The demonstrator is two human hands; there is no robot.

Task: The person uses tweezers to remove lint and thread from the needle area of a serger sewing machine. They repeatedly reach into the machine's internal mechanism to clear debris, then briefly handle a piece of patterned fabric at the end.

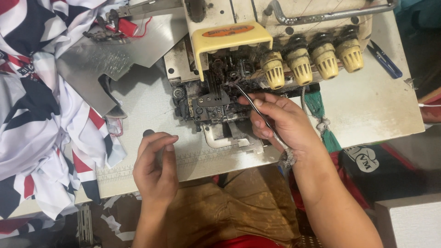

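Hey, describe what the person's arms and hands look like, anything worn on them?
Both forearms are bare, with no sleeves in view and no gloves. The left hand shows no ring, watch or band. The right hand is also bare of rings; at its wrist sits a small frayed grey tuft, but whether that is a thread band or loose thread cannot be told.

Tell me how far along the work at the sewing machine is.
Done: the machine's lower front stands open, its inner parts bare. In hand: the right hand holds tweezers, tips curved in at the needle area; the left hand rests on the table, fingertips pinched. Left: no fabric lies under the presser foot; the fabric pile waits at the left.
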